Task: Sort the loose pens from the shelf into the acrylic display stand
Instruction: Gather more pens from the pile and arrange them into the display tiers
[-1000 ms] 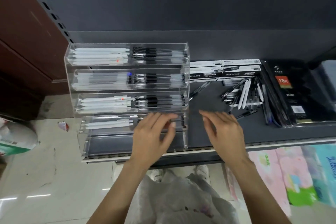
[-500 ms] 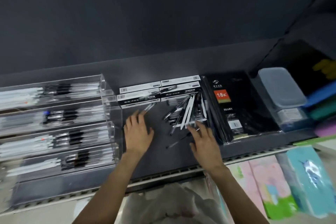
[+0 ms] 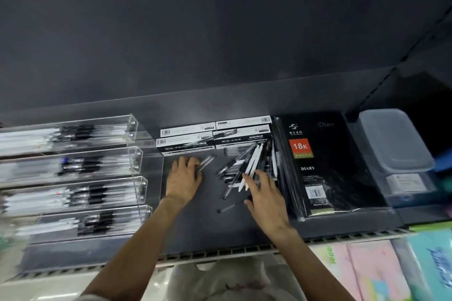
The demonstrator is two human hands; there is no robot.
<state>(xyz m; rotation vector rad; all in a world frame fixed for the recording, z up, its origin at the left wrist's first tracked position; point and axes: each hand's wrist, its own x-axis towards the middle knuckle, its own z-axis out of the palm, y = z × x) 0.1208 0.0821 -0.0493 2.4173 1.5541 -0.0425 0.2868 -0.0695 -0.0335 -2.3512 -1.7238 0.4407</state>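
Observation:
The tiered acrylic display stand (image 3: pixel 140 163) stands at the left of the dark shelf, its rows holding white and black pens, blurred. A pile of loose black and white pens (image 3: pixel 247 165) lies mid-shelf. My left hand (image 3: pixel 183 181) has its fingers curled on a clear pen (image 3: pixel 206 162) lying left of the pile. My right hand (image 3: pixel 265 194) lies with straight, spread fingers on the near end of the pile. A single dark pen (image 3: pixel 230 208) lies apart, just left of my right thumb.
Several black-and-white pen boxes (image 3: pixel 187 142) sit behind the pile. A black wrapped diary (image 3: pixel 325 168) lies right of it, then a lidded plastic container (image 3: pixel 393 139). The shelf's front rail (image 3: pixel 220 254) runs below my forearms. Pastel packs (image 3: pixel 367 273) sit on the level underneath.
The view swung right. Both hands left the stand's lower tier for the loose pens. My left fingers, straight half a second ago, now curl on the clear pen.

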